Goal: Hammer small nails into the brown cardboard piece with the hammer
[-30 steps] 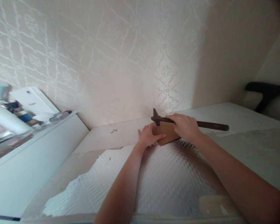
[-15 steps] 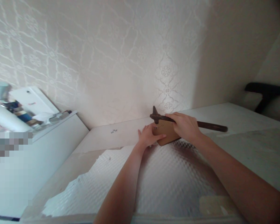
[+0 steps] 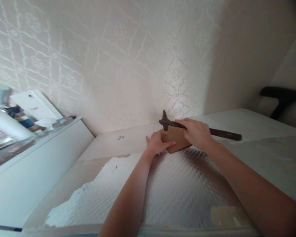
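My right hand (image 3: 196, 133) is closed round the dark handle of a hammer (image 3: 222, 134), gripping it close to the head. The dark metal hammer head (image 3: 165, 121) hangs just above the top edge of a small brown wooden block (image 3: 176, 141). My left hand (image 3: 157, 143) holds that block from the left, thumb laid across its front face. The block rests on a sheet of bubble wrap (image 3: 177, 187) that covers the near part of a white table (image 3: 249, 121).
A patterned wallpapered wall (image 3: 118, 65) rises right behind the table. To the left stands a white cabinet (image 3: 34, 164) topped with bottles and clutter (image 3: 12, 121). A dark chair part (image 3: 281, 95) shows at the far right. A few tiny dark bits (image 3: 120, 138) lie on the table.
The hammer head has risen slightly above the block over the last second. Both hands and the block have stayed nearly where they were.
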The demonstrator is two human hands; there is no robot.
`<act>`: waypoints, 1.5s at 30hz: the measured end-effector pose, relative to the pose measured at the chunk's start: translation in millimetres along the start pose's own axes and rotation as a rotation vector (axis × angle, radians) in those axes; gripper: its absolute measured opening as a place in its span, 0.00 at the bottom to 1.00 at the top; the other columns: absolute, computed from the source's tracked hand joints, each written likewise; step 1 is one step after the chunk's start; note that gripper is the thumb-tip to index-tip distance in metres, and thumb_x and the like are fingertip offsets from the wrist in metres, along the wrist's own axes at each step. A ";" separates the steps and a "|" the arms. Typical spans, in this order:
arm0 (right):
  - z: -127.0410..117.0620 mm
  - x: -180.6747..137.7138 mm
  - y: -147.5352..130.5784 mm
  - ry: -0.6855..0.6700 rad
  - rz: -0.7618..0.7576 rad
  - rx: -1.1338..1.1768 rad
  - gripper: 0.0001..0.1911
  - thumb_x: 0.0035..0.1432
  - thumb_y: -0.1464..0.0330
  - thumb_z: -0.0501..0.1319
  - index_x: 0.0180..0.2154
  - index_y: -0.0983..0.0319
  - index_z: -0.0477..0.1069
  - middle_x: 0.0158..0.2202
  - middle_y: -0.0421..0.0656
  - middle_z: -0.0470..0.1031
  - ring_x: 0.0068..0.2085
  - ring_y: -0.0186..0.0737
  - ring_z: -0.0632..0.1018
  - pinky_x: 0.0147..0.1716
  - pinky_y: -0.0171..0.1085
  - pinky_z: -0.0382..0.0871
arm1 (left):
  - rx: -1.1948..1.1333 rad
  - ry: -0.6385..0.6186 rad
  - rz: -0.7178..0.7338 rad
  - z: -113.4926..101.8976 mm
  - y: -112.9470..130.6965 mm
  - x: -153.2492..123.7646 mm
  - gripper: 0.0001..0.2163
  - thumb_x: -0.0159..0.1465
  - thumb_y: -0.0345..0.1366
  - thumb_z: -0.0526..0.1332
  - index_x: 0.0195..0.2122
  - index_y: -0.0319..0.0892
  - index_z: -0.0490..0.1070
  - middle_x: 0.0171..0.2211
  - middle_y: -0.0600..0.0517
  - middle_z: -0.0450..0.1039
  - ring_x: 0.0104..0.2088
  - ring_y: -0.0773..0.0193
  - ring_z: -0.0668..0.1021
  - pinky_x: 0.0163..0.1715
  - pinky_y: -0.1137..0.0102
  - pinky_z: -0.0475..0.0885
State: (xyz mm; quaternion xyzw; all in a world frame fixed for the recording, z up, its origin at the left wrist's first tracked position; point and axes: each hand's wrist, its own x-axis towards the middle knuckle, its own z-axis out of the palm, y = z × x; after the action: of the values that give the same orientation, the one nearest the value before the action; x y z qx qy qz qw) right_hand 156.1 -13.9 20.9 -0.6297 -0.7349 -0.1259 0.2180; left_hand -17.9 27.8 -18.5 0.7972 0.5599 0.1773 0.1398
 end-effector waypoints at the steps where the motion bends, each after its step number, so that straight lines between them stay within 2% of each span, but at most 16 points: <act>1: -0.2 0.1 0.2 -0.019 -0.012 -0.003 0.24 0.55 0.75 0.50 0.51 0.52 0.66 0.46 0.41 0.73 0.40 0.42 0.75 0.29 0.36 0.62 | -0.001 0.001 0.000 -0.1 0.2 0.0 0.30 0.49 0.60 0.60 0.49 0.49 0.62 0.53 0.49 0.65 0.54 0.50 0.64 0.56 0.48 0.46; 4: -1.1 0.0 0.1 -0.037 -0.027 0.002 0.24 0.55 0.75 0.49 0.51 0.52 0.67 0.45 0.41 0.74 0.41 0.43 0.75 0.29 0.36 0.63 | -0.013 0.011 0.006 0.1 0.4 0.0 0.30 0.49 0.59 0.60 0.50 0.50 0.61 0.52 0.50 0.65 0.54 0.51 0.64 0.56 0.46 0.46; 9: -1.3 -0.8 -0.9 0.051 0.020 0.018 0.24 0.56 0.75 0.49 0.53 0.53 0.65 0.46 0.42 0.73 0.41 0.42 0.74 0.30 0.36 0.63 | -0.008 0.002 -0.003 0.4 0.1 -0.4 0.30 0.49 0.60 0.60 0.48 0.50 0.62 0.53 0.50 0.64 0.55 0.50 0.63 0.56 0.45 0.45; 15: 1.7 -0.6 1.0 -0.025 0.000 0.001 0.24 0.54 0.76 0.50 0.51 0.52 0.67 0.46 0.41 0.73 0.41 0.42 0.74 0.31 0.36 0.64 | 0.018 -0.012 0.000 -1.0 1.4 -1.3 0.33 0.50 0.61 0.58 0.52 0.50 0.59 0.53 0.49 0.64 0.56 0.50 0.62 0.56 0.45 0.45; 20: 0.9 -0.1 0.2 0.046 0.033 0.006 0.24 0.55 0.75 0.50 0.52 0.53 0.66 0.46 0.42 0.73 0.41 0.41 0.74 0.30 0.35 0.63 | 0.013 -0.001 0.024 -0.1 0.3 -1.0 0.30 0.49 0.61 0.59 0.50 0.52 0.61 0.54 0.52 0.63 0.55 0.49 0.63 0.54 0.42 0.46; 26: 3.1 -0.8 1.2 -0.013 -0.016 0.021 0.24 0.54 0.75 0.50 0.51 0.52 0.67 0.45 0.41 0.74 0.40 0.42 0.74 0.30 0.36 0.63 | -0.007 0.004 0.012 0.1 0.3 -0.6 0.31 0.49 0.60 0.60 0.51 0.51 0.61 0.53 0.50 0.64 0.55 0.49 0.63 0.55 0.44 0.45; 32: 2.7 -0.4 1.1 0.075 0.012 0.019 0.24 0.55 0.75 0.50 0.52 0.53 0.66 0.45 0.42 0.74 0.41 0.42 0.74 0.30 0.36 0.63 | 0.013 0.006 0.015 1.2 -0.3 0.1 0.30 0.49 0.61 0.59 0.49 0.50 0.62 0.53 0.50 0.63 0.55 0.49 0.63 0.55 0.44 0.45; 38: 4.9 -0.3 2.9 -0.008 -0.027 0.026 0.24 0.53 0.76 0.50 0.50 0.52 0.68 0.44 0.40 0.74 0.40 0.43 0.75 0.29 0.37 0.63 | -0.018 0.001 0.011 0.3 0.7 -0.9 0.32 0.49 0.60 0.59 0.51 0.50 0.61 0.52 0.48 0.65 0.55 0.49 0.63 0.56 0.45 0.45; 45: 4.0 0.4 3.2 0.043 -0.004 0.019 0.24 0.53 0.75 0.50 0.51 0.52 0.67 0.45 0.41 0.74 0.41 0.43 0.75 0.30 0.37 0.63 | -0.007 -0.003 0.004 -0.2 0.4 -0.8 0.30 0.49 0.60 0.60 0.49 0.50 0.62 0.53 0.50 0.64 0.55 0.50 0.63 0.56 0.44 0.43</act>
State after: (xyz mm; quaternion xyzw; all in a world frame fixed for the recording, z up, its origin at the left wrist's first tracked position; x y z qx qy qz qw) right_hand 158.5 -11.2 17.3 -0.6232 -0.7325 -0.1327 0.2396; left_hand -17.9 27.0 -18.3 0.7980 0.5576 0.1784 0.1429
